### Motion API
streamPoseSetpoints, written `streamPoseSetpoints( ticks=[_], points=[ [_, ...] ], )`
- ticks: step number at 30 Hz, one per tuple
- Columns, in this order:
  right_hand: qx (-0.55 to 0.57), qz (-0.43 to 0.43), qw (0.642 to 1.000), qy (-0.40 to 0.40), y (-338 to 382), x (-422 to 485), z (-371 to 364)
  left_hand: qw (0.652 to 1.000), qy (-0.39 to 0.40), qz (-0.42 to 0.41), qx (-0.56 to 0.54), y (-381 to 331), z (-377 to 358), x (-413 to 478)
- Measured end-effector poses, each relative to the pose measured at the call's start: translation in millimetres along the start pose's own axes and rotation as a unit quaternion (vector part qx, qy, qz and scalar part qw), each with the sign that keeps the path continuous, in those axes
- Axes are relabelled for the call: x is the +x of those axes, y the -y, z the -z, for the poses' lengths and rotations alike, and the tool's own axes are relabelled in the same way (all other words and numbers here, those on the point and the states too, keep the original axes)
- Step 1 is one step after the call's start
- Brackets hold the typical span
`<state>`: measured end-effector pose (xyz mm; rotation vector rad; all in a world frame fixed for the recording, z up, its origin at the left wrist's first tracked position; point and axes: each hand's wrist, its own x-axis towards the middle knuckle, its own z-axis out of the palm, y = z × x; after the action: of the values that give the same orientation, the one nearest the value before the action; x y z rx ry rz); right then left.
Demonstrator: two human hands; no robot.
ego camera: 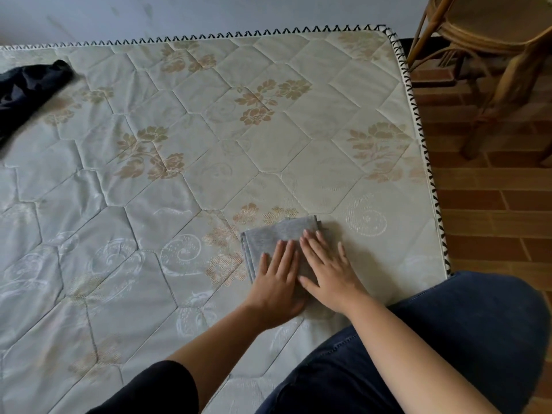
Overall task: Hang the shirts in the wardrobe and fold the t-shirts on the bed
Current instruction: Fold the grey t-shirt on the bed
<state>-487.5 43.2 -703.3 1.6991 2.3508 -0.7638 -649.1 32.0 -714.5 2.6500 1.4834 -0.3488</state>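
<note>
I read this as the tail end of one fold: the grey t-shirt (277,233) lies on the bed (209,130) as a small, thick rectangle near the bed's right edge, just ahead of my knee in dark jeans (463,339). I have both hands flat on top of it. The left hand (276,282) has its fingers straight and close together, pressing the nearer left part of the bundle. The right hand (327,273) is spread a little wider beside it, its fingertips reaching toward the far edge. Neither hand is pinching cloth; both simply bear down, so I judge this to be smoothing and flattening the finished fold. The stacked layers show along the left side of the bundle and look fairly even. Next I would lift both palms off without dragging the top layer, then turn to the dark garment (27,88) lying crumpled at the far left of the bed, well apart from this one. I cannot tell whether it is a shirt or a t-shirt. The bed is a bare quilted mattress, pale with gold flower prints and a black zigzag trim, soft enough that a fold may shift under pressure. Beyond it is a plain pale wall (209,13), and to the right a rattan chair (490,34) on a brick-patterned floor (484,204). No wardrobe is in view.
</note>
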Motion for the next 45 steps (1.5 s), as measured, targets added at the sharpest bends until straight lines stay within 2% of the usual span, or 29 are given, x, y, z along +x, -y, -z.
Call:
streamPoseSetpoints(
  ticks=[3, 5, 9, 12, 13, 15, 17, 19, 23, 24, 25, 26, 28, 30, 31, 34, 38, 40, 42, 43, 45],
  points=[
    [0.056, -0.037, 0.998, -0.006, -1.3, -3.4, 3.5, 0.996, 0.075, 0.042, -0.028, -18.1, 4.6, 1.5],
    [0.092, -0.062, 0.993, -0.031, -4.6, -5.9, 5.0, 0.991, 0.087, 0.089, -0.053, -25.6, 5.4, 6.7],
    [0.207, -0.103, 0.97, -0.08, -9.2, -11.0, 5.3, 0.99, 0.047, 0.123, -0.057, -30.9, 16.6, 13.5],
    [0.328, -0.142, 0.923, -0.14, -12.9, -14.7, 8.5, 0.969, 0.008, 0.141, -0.2, -27.5, 39.4, 16.7],
    [0.375, -0.161, 0.899, -0.157, -13.9, -16.8, 11.2, 0.948, 0.013, 0.16, -0.274, -24.4, 48.6, 17.5],
    [0.46, -0.187, 0.848, -0.187, -16.2, -21.2, 16.1, 0.904, -0.029, 0.195, -0.38, -17.8, 70.2, 19.3],
    [0.526, -0.195, 0.802, -0.206, -17.0, -25.8, 20.7, 0.846, -0.055, 0.218, -0.483, -10.6, 92.4, 19.9],
    [0.576, -0.197, 0.764, -0.214, -16.6, -28.6, 23.1, 0.76, -0.046, 0.237, -0.603, -3.7, 103.7, 21.4],
    [0.629, -0.222, 0.716, -0.205, -19.3, -25.2, 24.1, 0.534, 0.041, 0.312, -0.785, 2.8, 100.6, 22.3],
    [0.642, -0.228, 0.705, -0.195, -21.2, -23.0, 22.3, 0.494, 0.068, 0.335, -0.8, 2.9, 92.7, 22.1],
    [0.648, -0.228, 0.703, -0.184, -22.7, -21.9, 20.9, 0.47, 0.087, 0.353, -0.804, 2.3, 83.0, 22.1],
    [0.644, -0.228, 0.71, -0.171, -24.4, -20.9, 18.4, 0.461, 0.099, 0.369, -0.801, 1.4, 71.9, 21.7],
    [0.61, -0.241, 0.741, -0.144, -26.2, -19.8, 13.1, 0.459, 0.105, 0.395, -0.789, 1.0, 52.2, 19.0],
    [0.577, -0.252, 0.765, -0.135, -27.7, -18.0, 8.0, 0.477, 0.107, 0.396, -0.778, 2.9, 37.4, 17.3],
    [0.566, -0.253, 0.772, -0.14, -27.7, -17.6, 7.4, 0.495, 0.109, 0.385, -0.771, 4.5, 32.5, 17.7],
    [0.539, -0.257, 0.787, -0.158, -27.7, -14.6, 7.1, 0.58, 0.104, 0.36, -0.723, 6.6, 27.2, 20.8],
    [0.515, -0.242, 0.8, -0.193, -29.3, -11.0, 5.8, 0.673, 0.033, 0.36, -0.645, 6.1, 21.2, 25.4],
    [0.5, -0.238, 0.809, -0.198, -29.4, -10.1, 5.9, 0.695, 0.02, 0.349, -0.629, 6.6, 13.6, 26.1],
    [0.472, -0.239, 0.824, -0.202, -26.0, -9.2, 5.6, 0.7, 0.015, 0.344, -0.625, 6.8, 10.0, 25.8],
    [0.438, -0.24, 0.838, -0.221, -23.2, -8.9, 5.5, 0.704, 0.008, 0.344, -0.622, 7.1, 8.0, 25.9],
    [0.287, -0.217, 0.886, -0.294, -17.4, -6.7, 5.8, 0.717, -0.007, 0.34, -0.609, 6.4, 5.5, 26.4]
  ],
)
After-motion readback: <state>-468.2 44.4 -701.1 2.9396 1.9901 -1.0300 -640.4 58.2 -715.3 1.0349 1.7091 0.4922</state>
